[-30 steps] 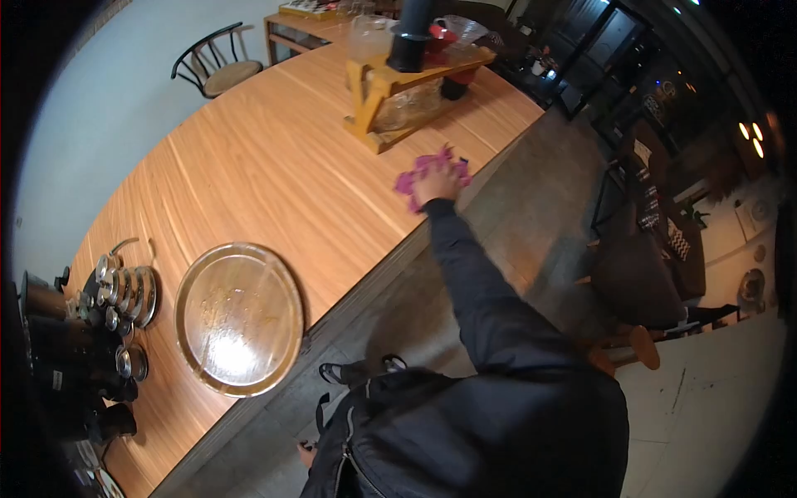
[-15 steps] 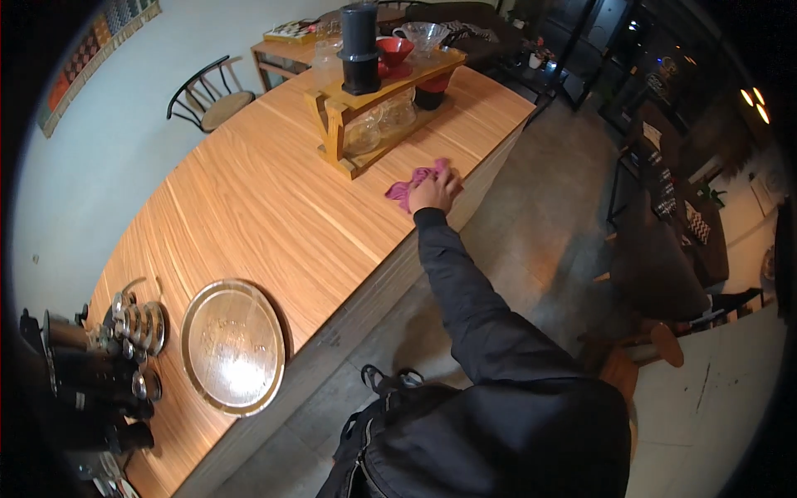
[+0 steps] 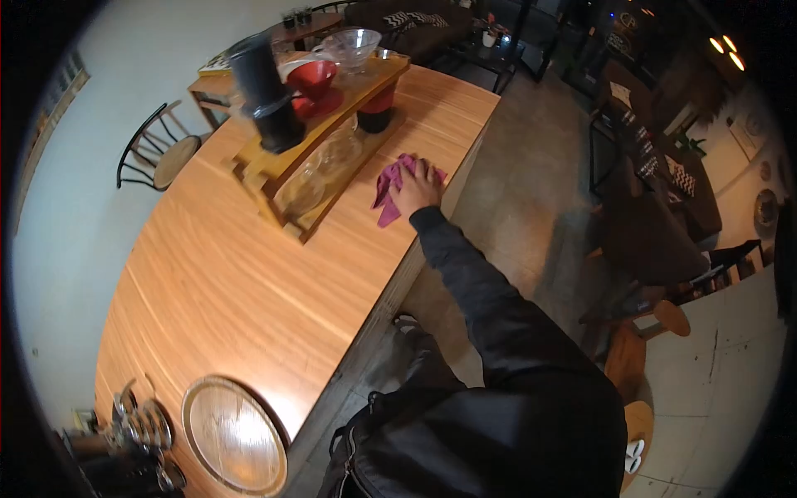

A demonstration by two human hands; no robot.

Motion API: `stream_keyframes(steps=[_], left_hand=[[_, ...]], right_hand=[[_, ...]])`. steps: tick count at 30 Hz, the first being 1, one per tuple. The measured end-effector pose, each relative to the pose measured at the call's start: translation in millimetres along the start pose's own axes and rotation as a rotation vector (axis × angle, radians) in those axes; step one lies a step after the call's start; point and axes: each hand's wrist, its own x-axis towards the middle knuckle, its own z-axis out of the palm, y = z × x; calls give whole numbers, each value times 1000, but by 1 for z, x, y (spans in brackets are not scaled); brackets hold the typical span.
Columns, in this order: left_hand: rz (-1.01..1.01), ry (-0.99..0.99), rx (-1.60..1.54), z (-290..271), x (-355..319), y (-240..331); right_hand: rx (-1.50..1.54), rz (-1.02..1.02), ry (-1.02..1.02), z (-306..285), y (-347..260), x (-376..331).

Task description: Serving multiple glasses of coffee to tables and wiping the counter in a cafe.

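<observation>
My right hand (image 3: 419, 189) is pressed down on a crumpled purple cloth (image 3: 387, 187), close to the right edge of the wooden counter (image 3: 241, 274). The fingers are bent over the cloth, which sticks out on the left and below the palm. Just left of the hand stands a two-tier wooden rack (image 3: 300, 231). On its upper shelf are a tall black cylinder (image 3: 264, 87), a red coffee dripper (image 3: 314, 79) and a clear dripper (image 3: 354, 48). Glass vessels (image 3: 311, 178) sit on the lower shelf. My left hand is out of sight.
A round wooden tray (image 3: 235, 440) lies at the counter's near end. Beside it are stacked shiny metal pieces (image 3: 149, 427) and dark equipment (image 3: 108, 465). A black-framed chair (image 3: 170, 158) stands beyond the left edge. Dark sofas (image 3: 656, 241) line the room at right.
My view has moved forward along the counter, so rack and tray sit lower in the picture. My right hand has slid farther along with the cloth, now beside the rack's middle.
</observation>
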Motion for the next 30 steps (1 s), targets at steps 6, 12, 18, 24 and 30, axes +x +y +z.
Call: stream_keyframes(steps=[6,12,18,24,30], left_hand=[[38,-79,0,44,79,102],[-27,-42,-47,91,96,157],[-50,188,-191,165,64,167],[52,263,119,112,45,319],[364,927,405,65,-26,374]], right_hand=[[-125,208,126,31,136,172],[-183,350,-107,26,206,318],[-232,-170,82,72,280,350],[76,-390,-77,-15,125,83],[311,-783,-277,-54,-23,-100]])
